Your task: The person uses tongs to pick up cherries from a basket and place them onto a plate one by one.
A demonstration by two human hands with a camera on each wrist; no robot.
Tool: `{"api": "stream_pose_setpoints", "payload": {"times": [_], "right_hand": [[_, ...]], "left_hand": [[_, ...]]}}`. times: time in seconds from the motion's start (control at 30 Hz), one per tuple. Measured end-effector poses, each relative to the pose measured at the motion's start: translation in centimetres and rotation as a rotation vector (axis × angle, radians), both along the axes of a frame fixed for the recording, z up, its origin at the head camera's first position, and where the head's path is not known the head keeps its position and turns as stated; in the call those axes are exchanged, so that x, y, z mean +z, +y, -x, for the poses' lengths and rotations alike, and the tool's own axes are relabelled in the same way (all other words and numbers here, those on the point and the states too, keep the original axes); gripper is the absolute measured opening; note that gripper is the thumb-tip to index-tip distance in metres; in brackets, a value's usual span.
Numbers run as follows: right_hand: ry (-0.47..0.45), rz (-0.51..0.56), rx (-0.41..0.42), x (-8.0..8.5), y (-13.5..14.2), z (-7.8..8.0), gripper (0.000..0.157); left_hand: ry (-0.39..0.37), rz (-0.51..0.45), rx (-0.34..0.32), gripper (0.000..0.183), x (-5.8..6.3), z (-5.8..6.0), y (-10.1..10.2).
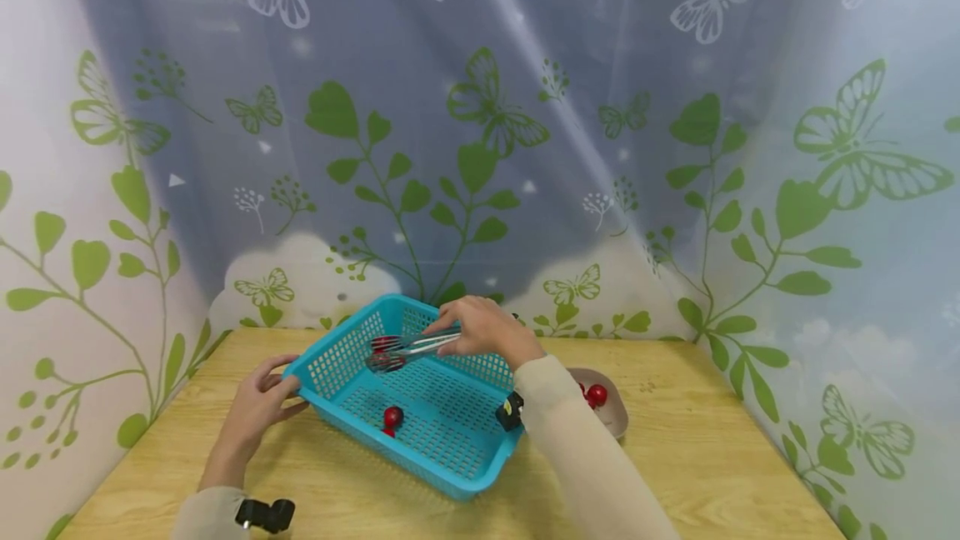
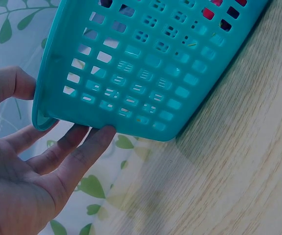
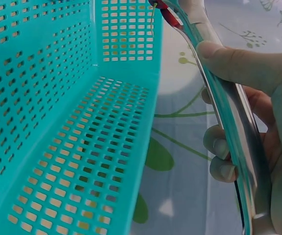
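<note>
My right hand (image 1: 480,325) grips metal tongs (image 1: 423,343), seen close up along their arms in the right wrist view. Between the tongs' tips is a small red round piece (image 3: 171,18), held over the far left part of a blue perforated plastic basket (image 1: 442,473). Another red piece (image 1: 393,417), a glossy ball with a narrower end, lies on the basket floor near its front wall. At the basket's left corner my left hand (image 1: 258,402) holds the rim, thumb on the edge and fingertips against the outer wall (image 2: 145,93).
A beige dish (image 1: 617,423) with several red pieces (image 1: 596,395) stands right of the basket, partly behind my right sleeve. The wooden table (image 1: 697,457) carries both. A patterned curtain (image 1: 420,215) hangs at the table's back and sides.
</note>
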State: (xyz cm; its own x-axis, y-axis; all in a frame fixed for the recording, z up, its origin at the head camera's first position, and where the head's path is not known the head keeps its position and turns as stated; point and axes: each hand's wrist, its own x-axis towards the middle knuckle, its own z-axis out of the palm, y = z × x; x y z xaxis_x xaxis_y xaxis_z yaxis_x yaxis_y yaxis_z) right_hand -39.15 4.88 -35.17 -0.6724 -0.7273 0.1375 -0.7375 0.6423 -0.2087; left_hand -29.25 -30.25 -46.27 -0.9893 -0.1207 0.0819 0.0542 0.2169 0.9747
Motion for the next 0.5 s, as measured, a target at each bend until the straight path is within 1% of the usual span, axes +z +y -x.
{"api": "stream_pose_setpoints", "payload": {"times": [0.23,0.4,0.5], "right_hand": [[0.080,-0.012,0.006,0.8,1.3,-1.3,0.035],[0.141,0.011,0.051,1.2,2.7,-1.8,0.034],[0.161,0.023,0.069,1.4,3.5,-2.2,0.034]], "left_hand": [[-0.012,-0.002,0.004,0.056,0.1,0.1,0.1],[0.004,0.002,0.001,0.055,0.1,0.0,0.1],[0.011,-0.004,-0.002,0.054,0.1,-0.1,0.1]]}}
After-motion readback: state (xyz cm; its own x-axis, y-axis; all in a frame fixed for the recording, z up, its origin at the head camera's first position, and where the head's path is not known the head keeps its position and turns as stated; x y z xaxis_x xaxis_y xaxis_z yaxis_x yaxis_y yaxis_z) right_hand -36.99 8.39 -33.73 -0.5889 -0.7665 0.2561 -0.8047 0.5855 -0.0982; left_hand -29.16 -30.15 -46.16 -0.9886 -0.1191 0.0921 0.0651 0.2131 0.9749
